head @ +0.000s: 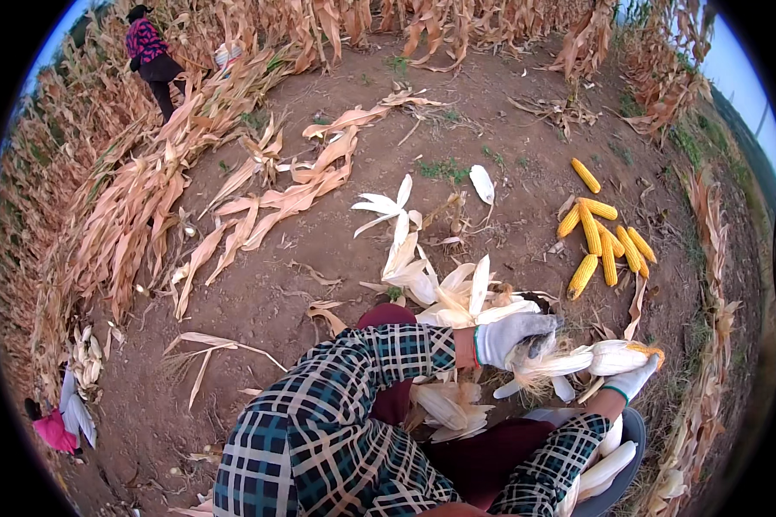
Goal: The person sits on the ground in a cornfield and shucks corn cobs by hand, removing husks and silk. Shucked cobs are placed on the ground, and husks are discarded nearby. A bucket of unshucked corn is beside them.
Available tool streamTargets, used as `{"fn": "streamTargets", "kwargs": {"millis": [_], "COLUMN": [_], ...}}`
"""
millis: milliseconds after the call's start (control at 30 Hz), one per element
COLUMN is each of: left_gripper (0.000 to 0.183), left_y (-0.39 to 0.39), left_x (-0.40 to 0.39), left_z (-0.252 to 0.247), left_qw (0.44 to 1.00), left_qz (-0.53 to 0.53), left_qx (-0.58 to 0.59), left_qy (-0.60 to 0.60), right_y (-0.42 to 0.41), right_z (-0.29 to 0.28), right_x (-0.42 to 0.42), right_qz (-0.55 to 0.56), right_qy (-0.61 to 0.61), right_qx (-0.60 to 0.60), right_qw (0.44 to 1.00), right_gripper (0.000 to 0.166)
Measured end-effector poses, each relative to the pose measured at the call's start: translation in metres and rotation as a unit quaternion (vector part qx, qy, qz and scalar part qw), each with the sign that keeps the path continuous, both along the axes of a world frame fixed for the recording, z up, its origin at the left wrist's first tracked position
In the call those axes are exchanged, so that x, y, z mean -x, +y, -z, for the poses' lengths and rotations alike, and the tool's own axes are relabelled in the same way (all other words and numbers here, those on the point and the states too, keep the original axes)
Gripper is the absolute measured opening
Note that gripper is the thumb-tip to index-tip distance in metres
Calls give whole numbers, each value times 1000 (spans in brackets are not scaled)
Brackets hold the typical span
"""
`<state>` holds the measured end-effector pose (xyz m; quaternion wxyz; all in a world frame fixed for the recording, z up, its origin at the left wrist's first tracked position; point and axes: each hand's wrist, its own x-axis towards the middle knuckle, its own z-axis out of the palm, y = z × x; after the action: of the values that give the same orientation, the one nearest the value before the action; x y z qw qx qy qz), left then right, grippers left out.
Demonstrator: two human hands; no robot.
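An ear of corn [611, 358] lies between my two gloved hands, its pale husk partly opened so that yellow kernels show at the right end. My right hand [632, 379] is closed around that end from below. My left hand [520, 339] grips loose husk and dry silk [538, 373] at the ear's other end. Below my right forearm, a grey tub [635, 430] holds several ears still in the husk [611, 466]. Stripped husks [456, 300] are heaped beyond my left hand, and more husks [451, 410] lie beneath my left forearm.
Several bare yellow cobs [590, 229] lie on the soil ahead, to the right. Cut stalks [161, 187] form a long row at left. One person [152, 55] stands by the standing corn [427, 22]; another person [55, 430] is low down at far left, beside piled ears [87, 355].
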<state>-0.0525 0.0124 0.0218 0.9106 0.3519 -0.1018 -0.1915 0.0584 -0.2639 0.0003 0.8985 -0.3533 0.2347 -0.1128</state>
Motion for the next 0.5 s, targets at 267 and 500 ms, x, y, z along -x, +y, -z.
{"fn": "streamTargets", "kwargs": {"millis": [267, 500], "left_gripper": [45, 33], "left_y": [56, 78], "left_x": [-27, -39], "left_z": [-31, -11], "left_qw": [976, 884], "left_qz": [-75, -6], "left_qx": [176, -458], "left_qy": [-101, -87], "right_y": [-16, -36], "right_z": [15, 4], "right_x": [-1, 7], "right_qz": [192, 228], "right_qy": [-32, -80], "right_qx": [-35, -93], "right_qw": [980, 966], "right_gripper": [60, 56]}}
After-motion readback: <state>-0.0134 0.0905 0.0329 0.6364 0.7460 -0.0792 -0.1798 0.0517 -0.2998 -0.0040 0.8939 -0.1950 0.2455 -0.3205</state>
